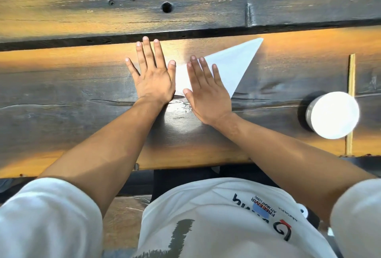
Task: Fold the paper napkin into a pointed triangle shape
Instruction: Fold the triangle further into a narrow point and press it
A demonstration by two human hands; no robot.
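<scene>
My left hand point(152, 80) and right hand point(206, 90) press flat, fingers straight and spread, on the white paper napkin point(231, 68), folded to a point aimed far-right across the wooden table point(82, 84).

One head-worn wide-angle view looks steeply down and forward from close above, over the wearer's chest and forearms onto the wooden tabletop point(82, 84).

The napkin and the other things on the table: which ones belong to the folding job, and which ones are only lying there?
Belong to the job:
napkin, folded to a point
left hand, flat on it
right hand, flat on it

Only lying there:
white cup, at the right
wooden stick, beside the cup
</scene>
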